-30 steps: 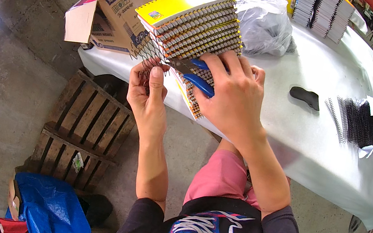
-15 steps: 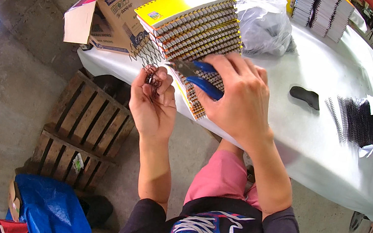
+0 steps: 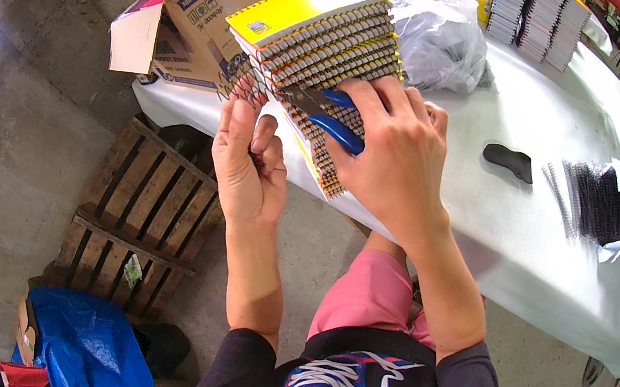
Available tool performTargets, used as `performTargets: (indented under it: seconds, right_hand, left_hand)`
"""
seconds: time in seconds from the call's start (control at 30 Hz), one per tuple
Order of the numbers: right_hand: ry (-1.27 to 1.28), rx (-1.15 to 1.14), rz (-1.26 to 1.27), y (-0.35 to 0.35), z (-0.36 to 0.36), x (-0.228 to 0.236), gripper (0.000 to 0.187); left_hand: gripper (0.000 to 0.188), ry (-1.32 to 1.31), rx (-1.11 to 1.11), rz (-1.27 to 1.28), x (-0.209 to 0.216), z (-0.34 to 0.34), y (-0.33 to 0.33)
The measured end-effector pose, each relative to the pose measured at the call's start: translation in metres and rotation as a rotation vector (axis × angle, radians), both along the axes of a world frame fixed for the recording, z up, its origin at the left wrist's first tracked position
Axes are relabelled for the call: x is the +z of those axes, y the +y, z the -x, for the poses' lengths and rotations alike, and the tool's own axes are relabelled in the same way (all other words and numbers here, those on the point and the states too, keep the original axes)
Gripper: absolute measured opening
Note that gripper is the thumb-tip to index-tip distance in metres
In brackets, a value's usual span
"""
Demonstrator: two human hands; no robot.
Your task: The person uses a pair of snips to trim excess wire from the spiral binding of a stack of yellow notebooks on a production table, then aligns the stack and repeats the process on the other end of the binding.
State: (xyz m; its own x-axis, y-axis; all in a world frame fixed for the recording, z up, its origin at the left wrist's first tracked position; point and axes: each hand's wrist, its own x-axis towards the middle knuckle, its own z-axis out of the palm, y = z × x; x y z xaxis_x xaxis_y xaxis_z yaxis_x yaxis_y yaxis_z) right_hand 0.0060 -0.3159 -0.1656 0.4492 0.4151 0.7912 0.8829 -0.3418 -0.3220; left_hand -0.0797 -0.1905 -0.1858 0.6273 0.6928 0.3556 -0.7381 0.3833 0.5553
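The right hand (image 3: 395, 159) is curling around blue-handled pliers (image 3: 343, 135), their handles standing apart, and is covering the near right part of the notebook stack (image 3: 319, 25). The pliers' tips are blurring into the dark coils. The left hand (image 3: 248, 170) is bending its fingers beside the loose wire ends (image 3: 240, 80) on the stack's left; whether it is pinching one, I cannot tell. Something dark is half hiding among its fingers. The stack is lying at the white table's (image 3: 521, 123) near edge, showing a yellow top cover and rows of metal spirals.
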Motion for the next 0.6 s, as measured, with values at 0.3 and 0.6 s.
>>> performTargets:
  seconds: [0.3, 0.6]
  right_hand:
    - [0.082, 0.072, 0.020, 0.006, -0.005, -0.007, 0.027]
    - [-0.037, 0.038, -0.031, -0.011, -0.007, 0.007, 0.035]
  left_hand:
    - [0.018, 0.182, 0.379, -0.200, 0.004, -0.011, -0.011]
    - [0.019, 0.205, 0.490, -0.306, 0.006, -0.011, -0.015]
